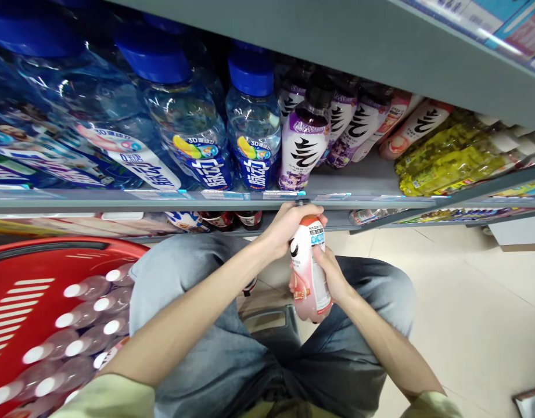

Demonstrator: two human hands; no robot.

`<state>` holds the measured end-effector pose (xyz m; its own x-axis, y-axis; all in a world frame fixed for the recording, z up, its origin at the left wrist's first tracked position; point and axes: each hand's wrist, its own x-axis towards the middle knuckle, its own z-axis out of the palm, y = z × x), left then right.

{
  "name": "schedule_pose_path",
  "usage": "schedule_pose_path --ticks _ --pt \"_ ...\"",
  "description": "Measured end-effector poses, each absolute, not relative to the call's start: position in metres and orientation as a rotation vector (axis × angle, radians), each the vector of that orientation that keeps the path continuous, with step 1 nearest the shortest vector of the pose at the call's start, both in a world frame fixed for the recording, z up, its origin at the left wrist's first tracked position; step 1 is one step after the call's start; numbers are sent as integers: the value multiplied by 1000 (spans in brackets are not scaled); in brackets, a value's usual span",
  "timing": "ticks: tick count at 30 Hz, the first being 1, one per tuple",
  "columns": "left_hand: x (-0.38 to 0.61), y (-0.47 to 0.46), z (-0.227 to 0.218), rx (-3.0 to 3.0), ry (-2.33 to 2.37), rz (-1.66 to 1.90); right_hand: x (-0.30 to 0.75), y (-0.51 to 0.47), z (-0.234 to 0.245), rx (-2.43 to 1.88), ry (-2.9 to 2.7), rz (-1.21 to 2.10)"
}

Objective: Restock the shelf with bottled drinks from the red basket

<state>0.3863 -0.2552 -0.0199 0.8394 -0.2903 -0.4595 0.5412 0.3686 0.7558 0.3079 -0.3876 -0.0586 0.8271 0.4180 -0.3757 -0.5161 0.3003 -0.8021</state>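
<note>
Bottle (309, 284), translucent pink plastic, white-and-pink label (305, 238), slightly below frame centre; small print only partly legible. Left hand (291, 226) gripping it near the dark cap (302, 202), right hand (334, 277) clasping its body. Upper left: blue-capped clear bottles (186, 116) lettered "3D" and "脉动".

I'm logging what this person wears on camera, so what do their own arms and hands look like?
The left hand and right hand wear no gloves, and I see no watch or bracelet on either wrist. The forearms are uncovered. The left sleeve and right sleeve are pale yellow-green, only partly in view.
</note>
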Motion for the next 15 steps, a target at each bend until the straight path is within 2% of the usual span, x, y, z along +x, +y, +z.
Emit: schedule_pose_path --ticks 8,15 --pt "386 -252 -17 753 235 -603 309 -390 -61 -895 80 794" --pt "385 -248 -13 657 155 -659 309 -393 -57 -912 29 834"
